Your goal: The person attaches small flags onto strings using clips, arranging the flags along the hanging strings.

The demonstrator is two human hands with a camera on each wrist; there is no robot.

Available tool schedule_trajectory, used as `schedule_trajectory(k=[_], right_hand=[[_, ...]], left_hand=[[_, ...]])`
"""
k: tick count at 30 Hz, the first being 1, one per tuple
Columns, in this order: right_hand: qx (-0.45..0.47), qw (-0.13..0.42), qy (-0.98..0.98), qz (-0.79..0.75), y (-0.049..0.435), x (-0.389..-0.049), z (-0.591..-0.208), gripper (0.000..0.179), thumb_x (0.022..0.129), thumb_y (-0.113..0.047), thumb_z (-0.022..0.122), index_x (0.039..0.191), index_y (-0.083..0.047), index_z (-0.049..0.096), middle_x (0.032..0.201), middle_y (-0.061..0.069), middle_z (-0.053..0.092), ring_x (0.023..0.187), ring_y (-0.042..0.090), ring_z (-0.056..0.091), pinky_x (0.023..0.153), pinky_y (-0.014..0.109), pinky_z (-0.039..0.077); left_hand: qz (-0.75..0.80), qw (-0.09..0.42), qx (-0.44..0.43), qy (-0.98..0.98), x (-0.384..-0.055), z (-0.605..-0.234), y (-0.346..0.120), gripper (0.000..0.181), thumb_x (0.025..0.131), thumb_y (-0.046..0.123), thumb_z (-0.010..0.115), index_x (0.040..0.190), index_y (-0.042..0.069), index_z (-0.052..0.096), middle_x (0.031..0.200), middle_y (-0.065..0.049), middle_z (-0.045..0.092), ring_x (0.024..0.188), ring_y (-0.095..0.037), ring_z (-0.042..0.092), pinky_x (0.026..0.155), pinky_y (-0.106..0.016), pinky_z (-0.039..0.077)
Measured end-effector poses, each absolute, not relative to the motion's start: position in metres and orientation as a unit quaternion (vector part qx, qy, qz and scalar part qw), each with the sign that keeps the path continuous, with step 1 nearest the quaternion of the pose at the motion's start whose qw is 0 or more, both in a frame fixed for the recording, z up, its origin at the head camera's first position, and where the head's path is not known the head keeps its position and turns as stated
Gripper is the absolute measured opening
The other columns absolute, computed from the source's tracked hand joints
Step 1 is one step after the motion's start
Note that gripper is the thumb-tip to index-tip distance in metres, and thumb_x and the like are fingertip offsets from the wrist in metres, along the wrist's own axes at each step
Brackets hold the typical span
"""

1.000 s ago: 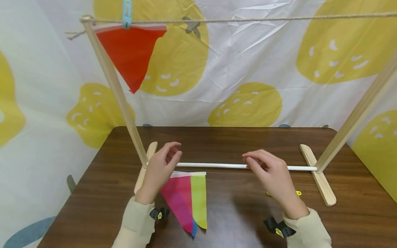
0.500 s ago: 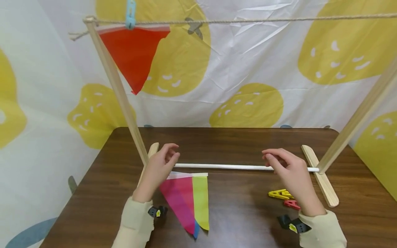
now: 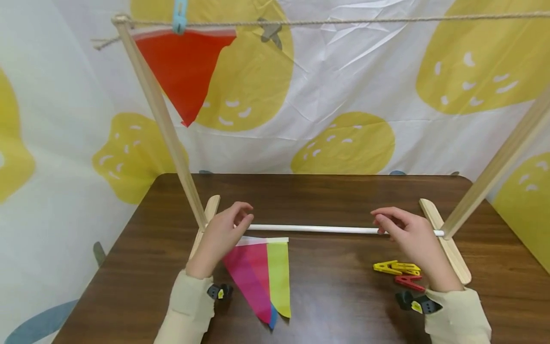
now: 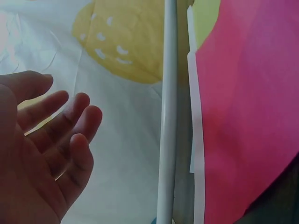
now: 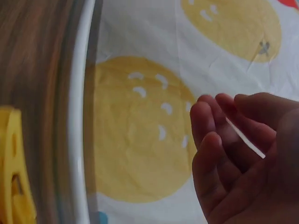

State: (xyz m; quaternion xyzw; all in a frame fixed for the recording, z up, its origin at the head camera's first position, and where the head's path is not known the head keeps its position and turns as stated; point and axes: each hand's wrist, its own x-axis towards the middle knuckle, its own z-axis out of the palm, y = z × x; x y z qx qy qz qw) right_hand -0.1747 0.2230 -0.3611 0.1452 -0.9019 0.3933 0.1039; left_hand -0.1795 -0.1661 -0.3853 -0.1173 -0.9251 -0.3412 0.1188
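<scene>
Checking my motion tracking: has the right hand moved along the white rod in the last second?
Yes. The right hand slid rightward along the white rod, toward the stand's right foot.

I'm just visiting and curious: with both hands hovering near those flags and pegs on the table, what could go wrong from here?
The left hand is close to the stacked flags; a careless grip might lift several of the overlapping sheets together. The right hand hovers beside the white rod and the rack's foot, so a bump could shake the frame and the red flag pegged on the rope. The pegs might get knocked aside.
</scene>
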Motion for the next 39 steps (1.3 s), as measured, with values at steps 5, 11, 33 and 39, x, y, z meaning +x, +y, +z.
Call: schedule_trajectory(k=[5,11,33,39], right_hand=[[0.147,0.059,-0.911,0.380,0.235,-0.181,-0.370,0.025,0.091,-0.031,0.050,0.105,-0.015,0.062,0.084,0.003,0.064,0.070,0.016,0.060,0.056,0.030,0.049],[0.155,-0.019,-0.922,0.354,0.250,-0.185,-0.381,0.032,0.092,-0.033,0.047,0.109,-0.009,0.060,0.081,0.005,0.063,0.070,0.019,0.059,0.055,0.026,0.044],[0.128,-0.199,-0.896,0.376,0.265,-0.190,-0.403,0.046,0.089,-0.030,0.052,0.119,0.004,0.049,0.056,0.008,0.055,0.047,0.022,0.053,0.045,0.034,0.045],[0.136,-0.203,-0.899,0.363,0.262,-0.191,-0.404,0.043,0.089,-0.029,0.053,0.117,0.003,0.050,0.056,0.007,0.056,0.049,0.022,0.055,0.046,0.034,0.046]], left_hand=[[-0.319,0.092,-0.121,-0.936,-0.180,-0.386,-0.167,0.022,0.088,0.035,0.053,0.105,0.022,0.058,0.080,0.014,0.055,0.068,-0.006,0.050,0.062,-0.026,0.043],[-0.303,0.043,-0.114,-0.945,-0.180,-0.389,-0.167,0.021,0.087,0.035,0.054,0.104,0.023,0.059,0.085,0.014,0.057,0.070,-0.007,0.051,0.064,-0.026,0.044],[-0.258,-0.058,-0.118,-0.957,-0.179,-0.401,-0.168,0.025,0.085,0.033,0.058,0.103,0.016,0.060,0.085,0.007,0.057,0.079,-0.010,0.053,0.073,-0.030,0.044],[-0.255,-0.055,-0.124,-0.957,-0.179,-0.405,-0.164,0.027,0.084,0.033,0.057,0.103,0.014,0.061,0.087,0.006,0.058,0.081,-0.010,0.053,0.074,-0.031,0.043]])
